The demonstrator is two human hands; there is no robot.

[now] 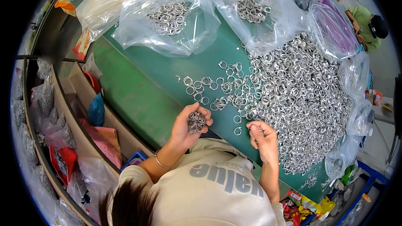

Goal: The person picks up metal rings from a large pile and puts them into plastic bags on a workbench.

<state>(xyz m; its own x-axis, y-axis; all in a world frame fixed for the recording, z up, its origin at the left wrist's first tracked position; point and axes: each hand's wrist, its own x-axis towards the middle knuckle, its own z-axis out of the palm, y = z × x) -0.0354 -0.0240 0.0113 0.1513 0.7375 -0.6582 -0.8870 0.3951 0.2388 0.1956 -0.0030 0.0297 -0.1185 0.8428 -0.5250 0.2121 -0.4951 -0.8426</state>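
Note:
My left hand (183,129) is cupped, palm up, its fingers curled round a handful of small silver metal rings (196,122). My right hand (265,139) is closed at the near left edge of the big heap, thumb and forefinger together; a bit of a metal ring shows between its fingers. To its right spreads the large heap of silver rings (303,104), each with a small lug. Looser rings (205,83) lie scattered on the green tabletop (155,71) beyond my hands. Two single rings (237,126) lie between the hands.
Two clear plastic bags (184,44) holding rings stand open at the far side. More plastic bags (356,75) line the heap's right side. At left are wooden shelves (63,121) with bagged parts. Another person (366,27) in green is at the far right.

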